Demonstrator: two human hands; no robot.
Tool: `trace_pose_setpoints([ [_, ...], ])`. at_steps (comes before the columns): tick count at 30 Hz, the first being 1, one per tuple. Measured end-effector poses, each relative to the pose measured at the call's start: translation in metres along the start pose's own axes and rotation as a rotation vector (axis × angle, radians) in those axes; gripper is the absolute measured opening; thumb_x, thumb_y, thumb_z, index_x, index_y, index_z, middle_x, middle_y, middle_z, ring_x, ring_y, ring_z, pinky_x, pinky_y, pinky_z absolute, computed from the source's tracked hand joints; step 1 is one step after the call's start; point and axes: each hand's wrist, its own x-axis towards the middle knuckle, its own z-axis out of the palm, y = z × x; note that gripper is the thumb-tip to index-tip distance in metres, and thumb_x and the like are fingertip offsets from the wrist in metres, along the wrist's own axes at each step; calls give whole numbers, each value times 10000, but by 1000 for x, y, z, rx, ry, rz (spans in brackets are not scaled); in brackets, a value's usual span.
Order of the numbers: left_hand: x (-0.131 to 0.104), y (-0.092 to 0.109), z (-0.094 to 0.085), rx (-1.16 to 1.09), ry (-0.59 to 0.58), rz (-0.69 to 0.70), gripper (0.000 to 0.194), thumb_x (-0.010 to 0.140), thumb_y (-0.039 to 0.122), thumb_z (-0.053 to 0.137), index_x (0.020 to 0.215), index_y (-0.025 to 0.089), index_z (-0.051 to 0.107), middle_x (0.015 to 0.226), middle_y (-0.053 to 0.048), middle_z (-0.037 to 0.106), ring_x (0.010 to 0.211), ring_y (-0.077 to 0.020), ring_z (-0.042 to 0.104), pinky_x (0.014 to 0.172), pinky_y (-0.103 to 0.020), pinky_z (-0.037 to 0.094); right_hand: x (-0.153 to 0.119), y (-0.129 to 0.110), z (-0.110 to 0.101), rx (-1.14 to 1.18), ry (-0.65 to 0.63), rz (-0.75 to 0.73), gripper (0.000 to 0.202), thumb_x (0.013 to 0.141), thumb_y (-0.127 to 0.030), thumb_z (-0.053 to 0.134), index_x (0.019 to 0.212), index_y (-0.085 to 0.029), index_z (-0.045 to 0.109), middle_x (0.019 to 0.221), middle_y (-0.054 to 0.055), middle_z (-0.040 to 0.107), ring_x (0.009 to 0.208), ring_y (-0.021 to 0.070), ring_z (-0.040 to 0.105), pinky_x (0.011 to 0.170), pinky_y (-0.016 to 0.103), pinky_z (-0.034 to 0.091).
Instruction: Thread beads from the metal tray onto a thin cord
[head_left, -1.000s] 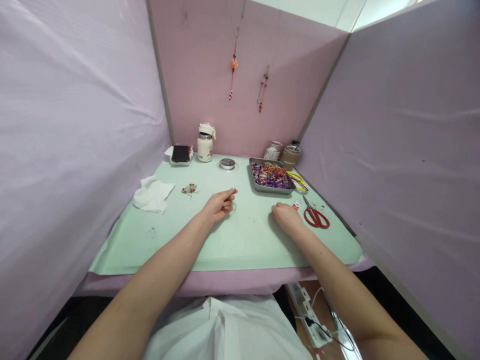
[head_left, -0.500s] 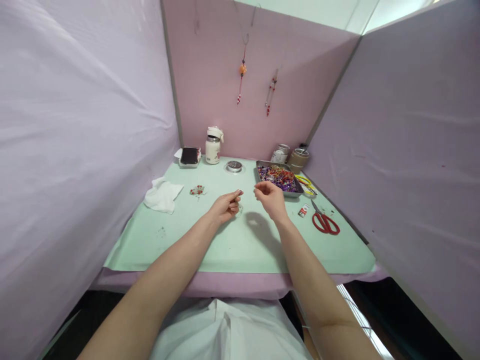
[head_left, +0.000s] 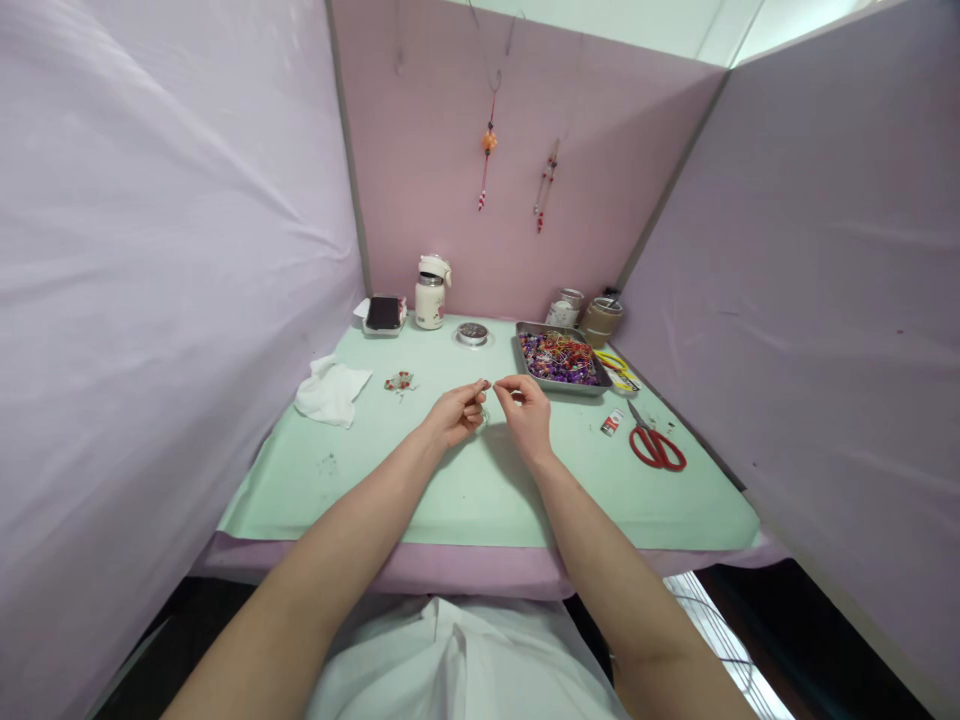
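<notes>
Over the middle of the pale green table cover (head_left: pixel 480 500), my left hand (head_left: pixel 459 412) pinches a small dark reddish piece at its fingertips, too small to name. A thin pale loop of cord (head_left: pixel 485 417) hangs beside its curled fingers. Close on the right, my right hand (head_left: pixel 525 412) has thumb and forefinger pinched together near that piece; what lies between them is too small to make out. A small cluster of red and clear beads (head_left: pixel 400 381) lies left of my hands. Behind the right hand is a metal tray (head_left: pixel 570 388) of purple and red beads and strings.
Red-handled scissors (head_left: pixel 657 448), a small red-and-white packet (head_left: pixel 612 422) and yellow-handled cutters (head_left: pixel 613 361) lie right. A spool (head_left: pixel 472 334), a white bottle (head_left: pixel 430 302), a phone (head_left: pixel 384 313) and two jars (head_left: pixel 602 322) stand behind. A white cloth (head_left: pixel 331 390) lies left.
My right hand has moved left and slightly down, so its fingertips now nearly meet those of my left hand. The left hand has stayed almost in place. The view has shifted slightly.
</notes>
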Motion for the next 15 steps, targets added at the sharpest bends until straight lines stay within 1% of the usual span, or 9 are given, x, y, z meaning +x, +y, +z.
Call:
trace_pose_setpoints([
  [2,0,0,0,2,1,6,169,733,216,707,812,114,598,542,54,498,346,10,299,333,-121,231,-1,-2,0,-91,15,-88,155,801,-333,577,764,-194,634,823,44,630,791,156,561,690,286,460],
  [5,0,0,0,2,-3,9,184,716,220,722,777,116,583,547,54,502,348,12,287,333,-119,222,-2,-3,1,-170,29,-164,145,820,-320,567,763,-204,631,800,42,626,827,172,546,700,303,441],
  [11,0,0,1,14,-13,20,215,694,232,739,751,119,566,544,60,494,351,13,285,338,-122,223,-2,0,2,-221,11,-196,149,842,-315,549,776,-209,630,796,40,624,823,175,541,701,311,429],
  [15,0,0,1,25,-11,21,226,692,240,742,740,122,556,545,60,493,352,12,285,338,-125,225,-2,0,2,-230,22,-216,148,848,-310,546,774,-207,625,790,39,621,814,171,538,693,304,428],
])
